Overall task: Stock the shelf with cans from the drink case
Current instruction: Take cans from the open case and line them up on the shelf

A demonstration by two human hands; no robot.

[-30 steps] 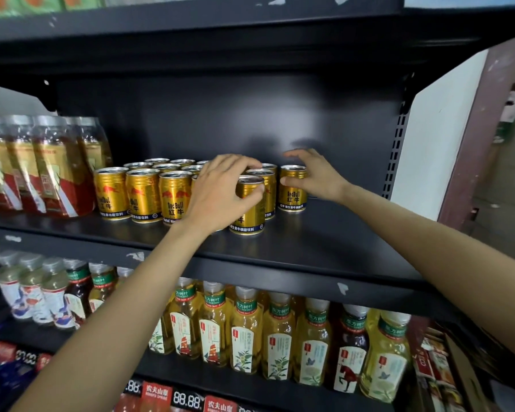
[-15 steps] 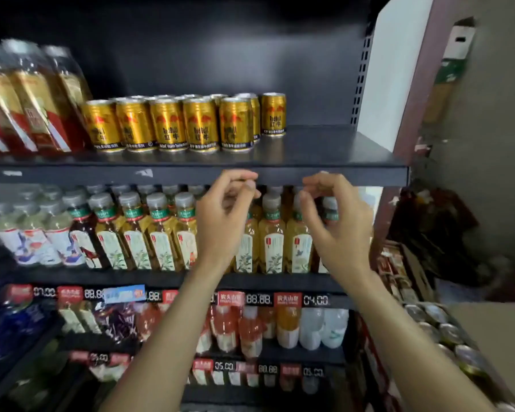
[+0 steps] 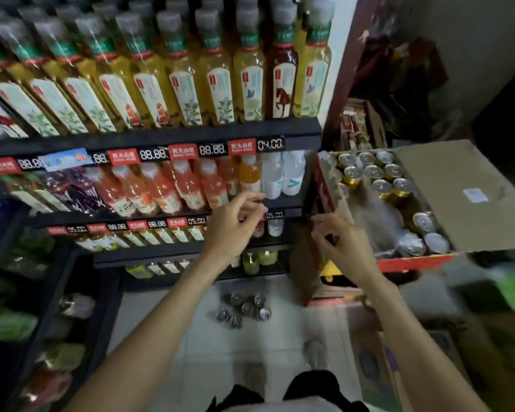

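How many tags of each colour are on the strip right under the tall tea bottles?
Red tags: 4
Blue tag: 1
Black number displays: 5
Total: 10

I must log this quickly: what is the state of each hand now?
Left hand: empty, fingers loosely curled, in front of the shelves.
Right hand: empty, fingers loosely curled, beside the drink case.
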